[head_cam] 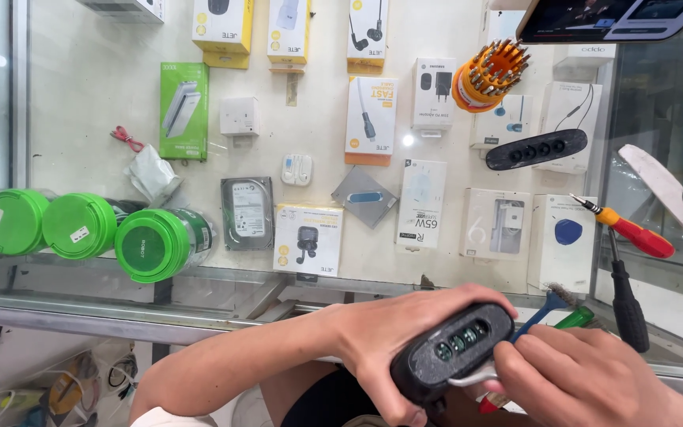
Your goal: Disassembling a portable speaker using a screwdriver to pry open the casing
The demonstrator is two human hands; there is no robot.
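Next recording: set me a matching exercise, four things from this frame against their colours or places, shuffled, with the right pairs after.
Things:
1. black oval device
2. round lids
3. screwdriver handle
4. bit holder

Descriptions:
A. green, in a row at the left
B. orange, full of bits, upper right
C. held in the left hand
D. red, at the right edge

Pairs: 1-C, 2-A, 3-D, 4-B

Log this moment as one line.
left hand: grips black device | right hand: holds tool at device | surface: glass counter

Single head view: we look steeply down over a glass counter [199, 304], close above our hands at the lower edge.
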